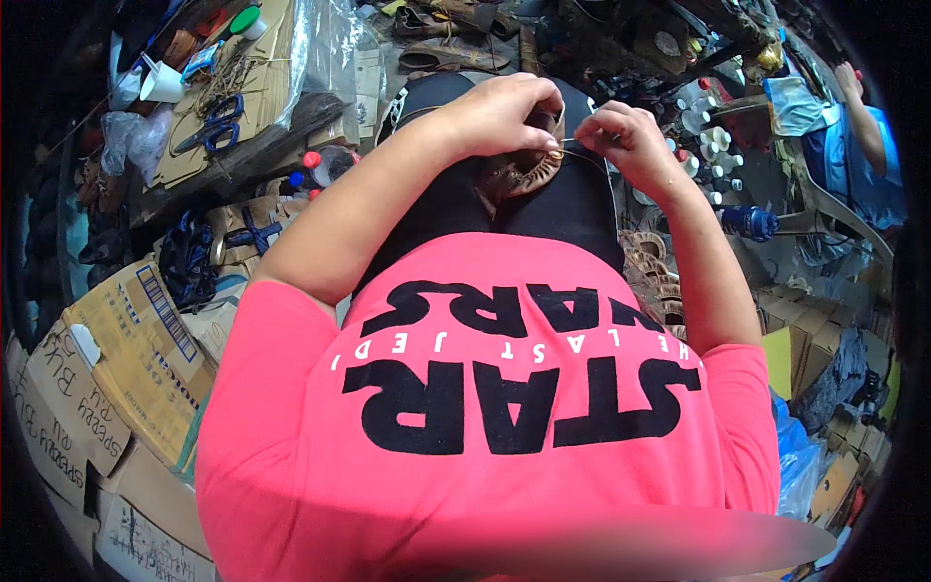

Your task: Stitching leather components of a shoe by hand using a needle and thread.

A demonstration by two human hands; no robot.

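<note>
A brown leather shoe (519,179) rests on my lap between my black-clad thighs, its gathered edge facing up. Over its upper part bends my left hand (512,114), fingers curled and closed on it, with the thumb near the edge. Just to the right, my right hand (626,138) is closed in a pinch, apart from the shoe. A thin light strand seems to run between the two hands; what the right fingertips pinch is too small to make out.
Blue-handled scissors (221,124) lie on cardboard at the left, near a white cup (162,81). Brown shoes (451,56) lie ahead. Several white bottles (713,144) stand at the right. Cardboard boxes (136,359) fill the lower left. Another person in blue (858,145) is at far right.
</note>
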